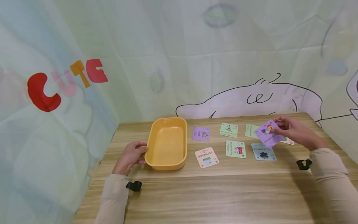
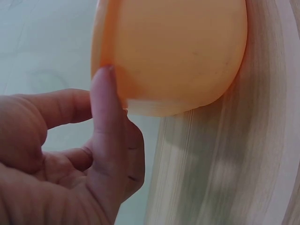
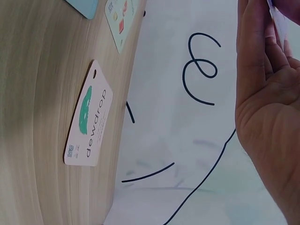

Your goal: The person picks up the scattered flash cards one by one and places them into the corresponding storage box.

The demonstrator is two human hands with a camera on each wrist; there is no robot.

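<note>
With its thumb and fingers on either side of the wall, my left hand grips the left edge of a yellow plastic tray. The wall is also between finger and thumb in the left wrist view, at the tray's rounded corner. My right hand pinches a purple picture card by its right edge, tilted above the table. It partly covers a green card and overlaps a blue "blueberry" card. A "dewdrop" card lies below the right hand, mostly hidden in the head view.
Between tray and right hand lie a purple "park" card, a "sunshine" card, a green card and a "Children's Day" card. A printed cloth hangs behind the wooden table and along its left side.
</note>
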